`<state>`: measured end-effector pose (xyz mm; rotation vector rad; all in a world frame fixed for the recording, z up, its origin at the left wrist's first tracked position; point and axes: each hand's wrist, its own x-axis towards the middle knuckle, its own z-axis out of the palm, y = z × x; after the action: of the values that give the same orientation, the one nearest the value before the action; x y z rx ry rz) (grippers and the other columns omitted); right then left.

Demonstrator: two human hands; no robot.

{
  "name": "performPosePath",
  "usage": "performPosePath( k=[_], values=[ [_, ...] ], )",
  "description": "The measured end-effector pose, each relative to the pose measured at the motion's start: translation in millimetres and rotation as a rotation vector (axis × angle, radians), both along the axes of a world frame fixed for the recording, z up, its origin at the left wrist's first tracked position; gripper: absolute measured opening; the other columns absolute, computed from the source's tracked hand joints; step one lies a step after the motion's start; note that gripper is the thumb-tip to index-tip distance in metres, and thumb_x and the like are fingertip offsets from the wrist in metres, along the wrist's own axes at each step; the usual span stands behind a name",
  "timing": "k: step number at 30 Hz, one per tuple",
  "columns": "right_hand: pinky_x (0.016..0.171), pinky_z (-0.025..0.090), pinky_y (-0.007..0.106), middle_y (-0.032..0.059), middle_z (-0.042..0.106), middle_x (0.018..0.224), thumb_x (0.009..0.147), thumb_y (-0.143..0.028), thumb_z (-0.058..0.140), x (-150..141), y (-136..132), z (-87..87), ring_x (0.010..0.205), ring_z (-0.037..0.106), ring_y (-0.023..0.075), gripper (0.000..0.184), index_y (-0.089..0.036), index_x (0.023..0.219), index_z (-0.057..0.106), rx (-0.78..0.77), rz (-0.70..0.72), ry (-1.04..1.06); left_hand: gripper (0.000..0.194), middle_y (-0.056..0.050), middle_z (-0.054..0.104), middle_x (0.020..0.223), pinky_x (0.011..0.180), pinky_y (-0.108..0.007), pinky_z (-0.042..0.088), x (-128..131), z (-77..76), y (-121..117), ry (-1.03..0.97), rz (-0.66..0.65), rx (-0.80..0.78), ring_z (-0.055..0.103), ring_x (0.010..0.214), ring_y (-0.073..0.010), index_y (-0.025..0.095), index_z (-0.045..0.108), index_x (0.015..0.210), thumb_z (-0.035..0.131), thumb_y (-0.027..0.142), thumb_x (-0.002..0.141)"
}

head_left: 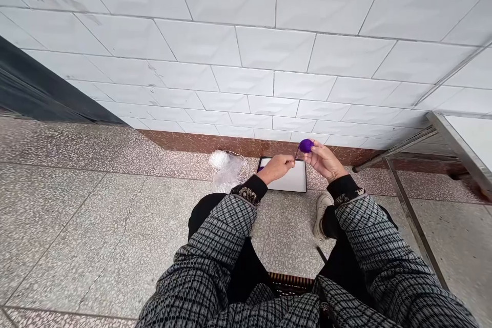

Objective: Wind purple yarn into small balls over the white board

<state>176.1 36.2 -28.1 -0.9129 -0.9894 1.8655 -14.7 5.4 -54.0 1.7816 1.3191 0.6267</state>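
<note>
Purple yarn ball (306,146) in right hand (323,160), fingers curled round its side, above the white tray (287,178). Left hand (279,168) pinches a dark strand next to it, fingers closed. White yarn ball (219,159) and clear plastic bag (227,174) on floor (169,215), left of tray.

We see soft, bright light and sheen on the wall tiles (255,46). We notice stretching toward the left edge of the floor (126,236).
</note>
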Motion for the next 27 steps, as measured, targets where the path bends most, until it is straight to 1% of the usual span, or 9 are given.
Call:
performPosePath(
  k=[2,5,8,10,11,16,20,24,27],
  values=[
    [0.068,0.055,0.029,-0.0004,0.066,0.085,0.063,-0.036,0.086,-1.1,3.4,-5.2,0.067,0.062,0.0130,0.047,-0.024,0.096,0.055,0.027,-0.088,-0.052,0.019,0.004,0.054,0.063,0.065,-0.024,0.035,3.2,-0.3,-2.9,-0.009,-0.135,-0.018,0.048,0.065,-0.0129,0.016,0.062,0.070,0.053,0.021,0.086],
    [0.061,0.051,0.027,-0.0024,0.063,0.077,0.064,-0.027,0.081,-3.0,4.2,-13.2,0.060,0.057,0.0115,0.038,-0.023,0.089,0.053,0.094,-0.086,-0.345,0.019,0.003,0.056,0.064,0.066,-0.024,0.036,3.9,1.6,-5.2,-0.036,-0.253,-0.010,0.048,0.065,-0.0123,0.016,0.063,0.071,0.054,0.022,0.087],
    [0.055,0.046,0.026,-0.0022,0.063,0.075,0.062,-0.015,0.075,-3.5,-1.0,-13.9,0.056,0.054,0.0103,0.029,-0.020,0.085,0.058,0.140,0.212,-0.644,0.018,0.002,0.060,0.068,0.069,-0.024,0.038,-0.3,5.5,-3.6,-0.042,-0.158,0.040,0.052,0.068,-0.0132,0.016,0.064,0.071,0.054,0.021,0.086],
    [0.057,0.047,0.026,-0.0003,0.067,0.081,0.063,-0.013,0.073,-2.4,-5.0,-9.6,0.059,0.058,0.0109,0.027,-0.019,0.088,0.062,0.108,0.441,-0.624,0.017,0.000,0.062,0.072,0.071,-0.025,0.040,-4.1,8.0,-0.9,-0.031,-0.050,0.071,0.055,0.072,-0.0144,0.016,0.063,0.071,0.054,0.018,0.085],
    [0.059,0.049,0.026,0.0000,0.068,0.083,0.064,-0.015,0.073,-1.5,-6.5,-6.9,0.060,0.059,0.0110,0.028,-0.019,0.090,0.063,0.080,0.487,-0.561,0.017,0.000,0.063,0.073,0.072,-0.025,0.040,-5.8,8.8,0.5,-0.025,-0.001,0.076,0.055,0.073,-0.0148,0.016,0.062,0.070,0.054,0.018,0.085],
    [0.060,0.050,0.026,-0.0012,0.067,0.076,0.065,-0.023,0.080,1.6,-6.5,1.8,0.059,0.058,0.0109,0.038,-0.021,0.097,0.060,-0.020,0.284,-0.193,0.020,0.000,0.057,0.067,0.066,-0.027,0.036,-7.0,7.3,4.2,0.033,0.155,0.019,0.051,0.068,-0.0158,0.017,0.059,0.069,0.051,0.020,0.087],
    [0.064,0.052,0.027,-0.0010,0.066,0.080,0.066,-0.028,0.083,-1.4,-2.1,-2.0,0.063,0.060,0.0118,0.044,-0.022,0.103,0.060,-0.039,0.117,-0.074,0.019,0.002,0.055,0.064,0.065,-0.026,0.035,-0.5,4.7,-0.3,0.020,0.017,-0.012,0.049,0.065,-0.0147,0.017,0.060,0.067,0.054,0.020,0.085],
    [0.065,0.051,0.026,-0.0015,0.066,0.082,0.065,-0.022,0.080,-4.2,2.1,-13.5,0.063,0.057,0.0103,0.036,-0.021,0.095,0.060,0.045,-0.005,-0.263,0.019,0.003,0.055,0.063,0.066,-0.025,0.035,1.7,6.0,-5.3,-0.035,-0.194,0.024,0.048,0.064,-0.0131,0.016,0.061,0.069,0.054,0.021,0.086],
    [0.058,0.046,0.024,-0.0035,0.063,0.071,0.063,-0.013,0.075,-2.5,0.1,-16.6,0.058,0.053,0.0096,0.029,-0.019,0.088,0.061,0.098,0.110,-0.539,0.019,0.001,0.059,0.068,0.069,-0.025,0.038,-1.6,9.1,-3.3,-0.050,-0.111,0.104,0.052,0.068,-0.0139,0.016,0.062,0.070,0.053,0.020,0.087]
  ],
)
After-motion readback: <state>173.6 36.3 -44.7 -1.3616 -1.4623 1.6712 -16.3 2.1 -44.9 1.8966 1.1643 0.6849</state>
